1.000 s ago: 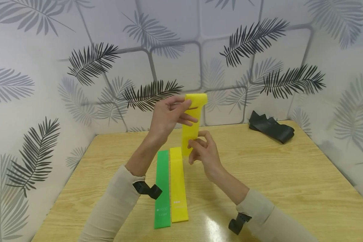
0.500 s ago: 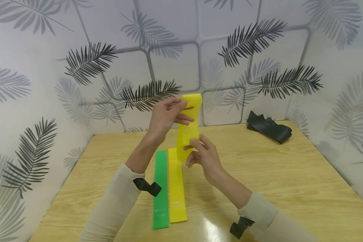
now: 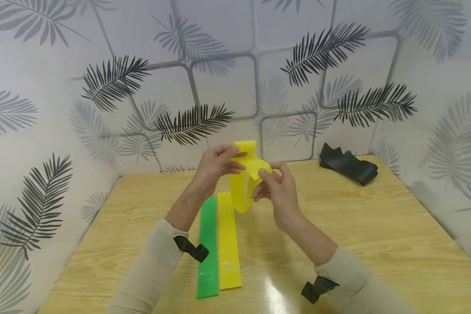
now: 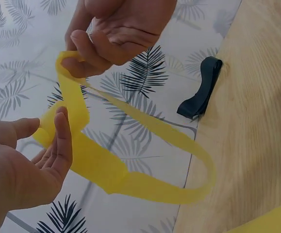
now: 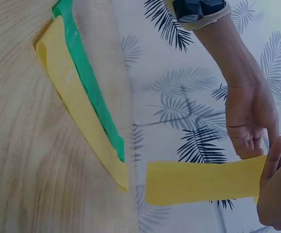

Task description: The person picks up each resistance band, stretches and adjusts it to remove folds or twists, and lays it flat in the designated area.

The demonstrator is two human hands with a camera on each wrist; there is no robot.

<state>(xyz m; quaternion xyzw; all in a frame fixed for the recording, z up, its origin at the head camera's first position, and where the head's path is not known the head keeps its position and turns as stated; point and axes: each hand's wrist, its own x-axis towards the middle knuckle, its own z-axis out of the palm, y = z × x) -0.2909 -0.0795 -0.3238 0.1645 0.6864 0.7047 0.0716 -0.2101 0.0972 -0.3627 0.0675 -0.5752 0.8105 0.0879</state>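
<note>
A yellow loop resistance band [image 3: 245, 145] hangs in the air above the table. My left hand [image 3: 213, 168] pinches its upper end between thumb and fingers. My right hand [image 3: 283, 192] pinches another part of the loop, just right of and slightly lower than the left. In the left wrist view, the band [image 4: 99, 162] opens into a wide, twisted loop between both hands. Below on the table, a green band [image 3: 208, 257] printed with small marks lies flat beside a second yellow band [image 3: 228, 240], both lengthwise.
A crumpled black band [image 3: 347, 165] lies at the table's far right corner, near the wall. The wooden table [image 3: 357, 235] meets a leaf-patterned wall [image 3: 227, 35] at its back edge. Black wrist cameras [image 3: 319, 288] sit on both sleeves.
Both hands have come closer together: the left lowered slightly, the right rose and shifted right. The held yellow band went from hanging nearly straight to bent, its loop spread open.
</note>
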